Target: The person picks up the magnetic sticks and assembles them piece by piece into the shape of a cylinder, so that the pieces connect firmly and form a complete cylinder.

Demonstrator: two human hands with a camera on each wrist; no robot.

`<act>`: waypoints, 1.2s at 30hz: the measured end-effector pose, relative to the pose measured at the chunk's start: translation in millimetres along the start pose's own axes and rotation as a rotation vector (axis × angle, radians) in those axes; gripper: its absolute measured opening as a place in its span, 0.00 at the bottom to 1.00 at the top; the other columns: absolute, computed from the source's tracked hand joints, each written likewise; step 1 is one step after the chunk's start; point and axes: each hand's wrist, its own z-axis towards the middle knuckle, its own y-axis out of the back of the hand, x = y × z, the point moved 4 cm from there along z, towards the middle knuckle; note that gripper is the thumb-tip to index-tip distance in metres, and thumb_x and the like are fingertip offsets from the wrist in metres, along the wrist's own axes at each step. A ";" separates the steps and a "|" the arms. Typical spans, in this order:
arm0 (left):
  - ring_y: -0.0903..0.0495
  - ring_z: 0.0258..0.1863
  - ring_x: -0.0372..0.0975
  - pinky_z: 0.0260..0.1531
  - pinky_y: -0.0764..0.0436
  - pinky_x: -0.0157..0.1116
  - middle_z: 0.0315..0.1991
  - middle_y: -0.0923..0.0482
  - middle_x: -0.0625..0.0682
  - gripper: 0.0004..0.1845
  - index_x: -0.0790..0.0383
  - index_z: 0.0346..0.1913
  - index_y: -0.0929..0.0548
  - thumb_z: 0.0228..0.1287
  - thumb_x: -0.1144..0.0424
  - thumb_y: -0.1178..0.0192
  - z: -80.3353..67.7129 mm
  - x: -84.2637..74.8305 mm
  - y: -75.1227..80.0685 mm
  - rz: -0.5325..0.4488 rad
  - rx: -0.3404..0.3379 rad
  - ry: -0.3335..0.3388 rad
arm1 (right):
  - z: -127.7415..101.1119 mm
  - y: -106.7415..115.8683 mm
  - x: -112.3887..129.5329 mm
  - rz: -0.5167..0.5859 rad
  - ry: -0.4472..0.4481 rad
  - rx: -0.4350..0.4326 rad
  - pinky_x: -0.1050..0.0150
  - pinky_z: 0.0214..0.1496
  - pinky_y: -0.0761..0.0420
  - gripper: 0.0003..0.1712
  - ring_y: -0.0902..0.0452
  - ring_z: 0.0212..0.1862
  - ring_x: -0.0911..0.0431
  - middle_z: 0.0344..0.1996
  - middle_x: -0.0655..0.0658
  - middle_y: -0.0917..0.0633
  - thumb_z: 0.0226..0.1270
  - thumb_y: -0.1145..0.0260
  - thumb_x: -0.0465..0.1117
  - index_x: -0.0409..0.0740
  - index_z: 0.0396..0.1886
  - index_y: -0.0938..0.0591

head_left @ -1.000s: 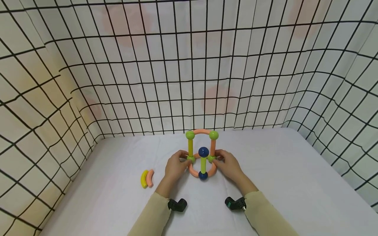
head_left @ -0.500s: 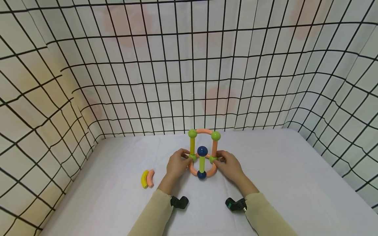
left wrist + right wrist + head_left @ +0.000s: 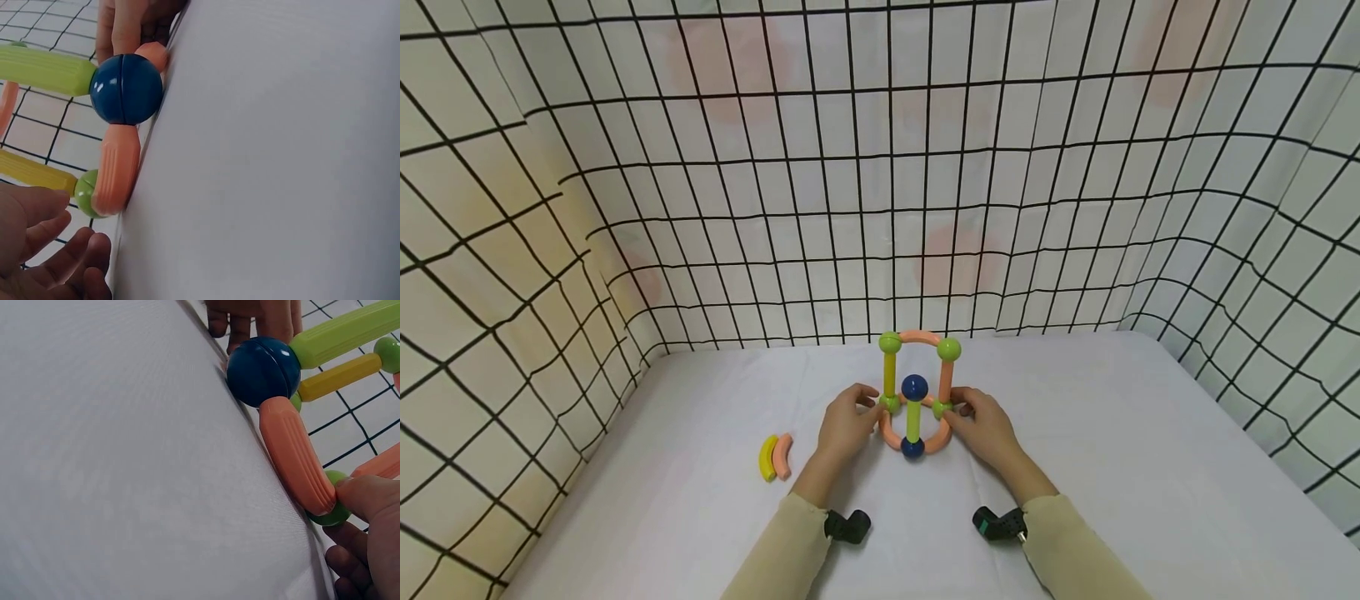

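Note:
A toy frame of balls and sticks stands on the white table. Its ring of curved orange sticks [image 3: 294, 453] lies at the bottom. At the front, a light green stick [image 3: 913, 421] rises between a lower blue ball [image 3: 126, 89] and an upper blue ball [image 3: 914, 387]. Behind, a yellow stick [image 3: 890, 373] and a straight orange stick [image 3: 946, 382] carry green balls joined by a curved orange stick [image 3: 918, 337]. My left hand [image 3: 846, 423] has its thumb tip beside the lower left green ball [image 3: 87, 192], fingers apart from it. My right hand [image 3: 984, 425] pinches the lower right green ball [image 3: 331, 515].
Left of the frame, a curved yellow stick [image 3: 767, 458] and a curved orange stick [image 3: 782, 457] lie side by side on the white tabletop [image 3: 1112, 467]. A pale wall with a black grid [image 3: 850, 183] surrounds the table at the back and sides.
The frame has turned slightly, its back green balls shifting right and the front blue balls slightly left. My left hand has loosened and drawn a little left from its green ball; the right keeps its grip.

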 end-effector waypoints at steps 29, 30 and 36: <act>0.22 0.18 0.40 0.18 0.24 0.35 0.46 0.19 0.50 0.17 0.55 0.58 0.21 0.68 0.57 0.37 -53.3 18.6 103.7 0.094 -0.061 -0.002 | -3.6 2.1 1.1 -0.038 0.049 -0.011 0.55 0.50 0.23 0.22 0.22 0.47 0.52 0.49 0.45 0.15 0.68 0.33 0.46 0.44 0.59 0.20; 0.22 0.17 0.41 0.19 0.24 0.35 0.47 0.19 0.51 0.18 0.55 0.58 0.21 0.68 0.57 0.36 -53.7 20.4 107.7 0.099 -0.065 0.001 | -3.7 1.9 0.7 -0.037 0.056 -0.013 0.54 0.50 0.23 0.22 0.22 0.47 0.52 0.49 0.45 0.15 0.68 0.33 0.45 0.44 0.59 0.20; 0.26 0.31 0.41 0.29 0.29 0.35 0.49 0.18 0.56 0.22 0.56 0.61 0.23 0.67 0.57 0.35 -54.3 33.2 128.7 0.170 -0.085 0.012 | -3.3 0.0 -1.6 -0.034 0.059 -0.012 0.53 0.52 0.23 0.22 0.22 0.48 0.52 0.50 0.46 0.15 0.68 0.33 0.45 0.46 0.60 0.20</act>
